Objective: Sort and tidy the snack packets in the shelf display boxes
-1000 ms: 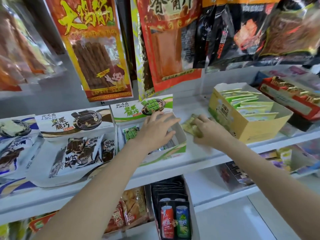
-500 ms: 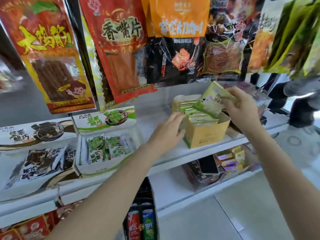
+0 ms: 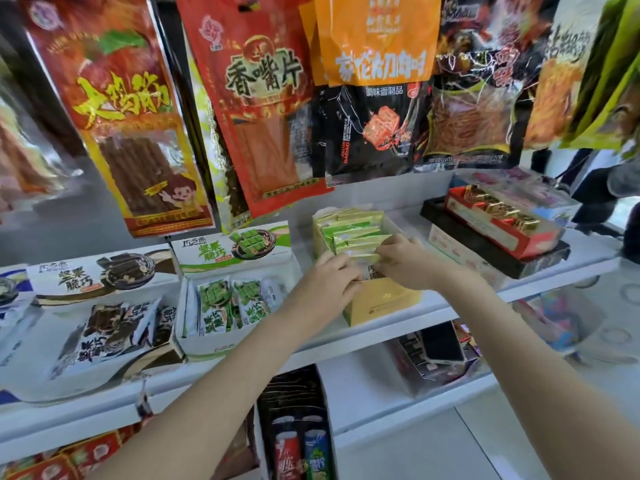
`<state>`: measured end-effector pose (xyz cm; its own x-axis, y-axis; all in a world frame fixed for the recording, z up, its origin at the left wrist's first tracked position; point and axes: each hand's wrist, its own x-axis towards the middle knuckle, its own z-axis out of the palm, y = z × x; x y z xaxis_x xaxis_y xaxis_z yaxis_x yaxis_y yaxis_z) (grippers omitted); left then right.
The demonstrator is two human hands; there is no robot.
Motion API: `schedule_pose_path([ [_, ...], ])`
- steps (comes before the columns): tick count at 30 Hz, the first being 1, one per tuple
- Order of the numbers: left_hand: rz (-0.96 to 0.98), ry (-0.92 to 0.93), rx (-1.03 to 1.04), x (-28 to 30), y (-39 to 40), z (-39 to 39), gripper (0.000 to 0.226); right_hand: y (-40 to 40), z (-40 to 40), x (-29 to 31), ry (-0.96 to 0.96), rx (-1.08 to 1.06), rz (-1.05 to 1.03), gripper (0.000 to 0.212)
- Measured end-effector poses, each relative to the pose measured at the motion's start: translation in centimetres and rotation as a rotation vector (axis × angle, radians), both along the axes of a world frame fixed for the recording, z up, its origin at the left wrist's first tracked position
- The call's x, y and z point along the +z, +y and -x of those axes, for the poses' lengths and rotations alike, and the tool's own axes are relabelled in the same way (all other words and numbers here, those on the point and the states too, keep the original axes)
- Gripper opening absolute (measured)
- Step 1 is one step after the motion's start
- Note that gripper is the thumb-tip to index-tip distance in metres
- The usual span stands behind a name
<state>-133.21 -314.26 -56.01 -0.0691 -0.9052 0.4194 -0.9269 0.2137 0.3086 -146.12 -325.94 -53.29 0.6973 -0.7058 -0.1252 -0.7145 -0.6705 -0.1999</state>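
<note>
A yellow display box (image 3: 381, 303) stands on the white shelf, filled with a row of several pale green and yellow snack packets (image 3: 349, 232). My right hand (image 3: 403, 259) pinches the front packet (image 3: 363, 258) of that row at the box's near end. My left hand (image 3: 334, 277) holds the same packet and the box's front left corner, fingers curled over the rim. Left of it is a white and green display box (image 3: 207, 344) with green packets (image 3: 228, 303) lying in it.
A brown-printed box of dark packets (image 3: 104, 327) sits at the left. A red box on a black tray (image 3: 495, 230) sits at the right. Large snack bags (image 3: 263, 109) hang above the shelf. Lower shelves hold cans (image 3: 301, 452) and more boxes.
My right hand carried a green packet from the shelf beside the white and green box, lifted it over the yellow box and lowered it into the front. My left hand moved from the green box to the yellow one.
</note>
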Motion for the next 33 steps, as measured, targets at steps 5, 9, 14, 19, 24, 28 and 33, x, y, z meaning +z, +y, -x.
schedule_pose_path([
  [5, 0.120, -0.057, 0.063, -0.6, 1.9, -1.0, 0.031, 0.1, -3.4, -0.4, 0.172, 0.080, -0.012, 0.033],
  [9, 0.068, 0.068, 0.144, -0.8, 3.6, -2.1, 0.020, 1.7, -1.0, 0.4, -0.447, -0.044, 0.023, 0.036],
  [14, -0.104, 0.085, 0.233, -1.4, 5.1, -2.4, 0.050, 2.9, 0.0, -1.2, -0.413, -0.068, -0.089, 0.042],
  [19, -0.118, 0.038, 0.209, -1.5, 6.3, -3.2, 0.050, 2.7, -1.1, -1.4, -0.324, -0.008, -0.094, 0.044],
  [24, -0.091, 0.114, 0.216, -0.3, 6.8, -3.5, 0.053, 1.5, -2.8, 0.9, -0.286, -0.027, 0.043, 0.047],
  [28, -0.243, 0.035, 0.235, 0.5, 5.5, -3.9, 0.058, 0.6, -6.0, 1.8, -0.252, -0.052, -0.015, 0.053],
  [33, -0.341, -0.043, 0.220, 0.4, 5.4, -4.0, 0.061, 0.1, -8.6, 0.9, -0.156, 0.031, -0.058, 0.045],
])
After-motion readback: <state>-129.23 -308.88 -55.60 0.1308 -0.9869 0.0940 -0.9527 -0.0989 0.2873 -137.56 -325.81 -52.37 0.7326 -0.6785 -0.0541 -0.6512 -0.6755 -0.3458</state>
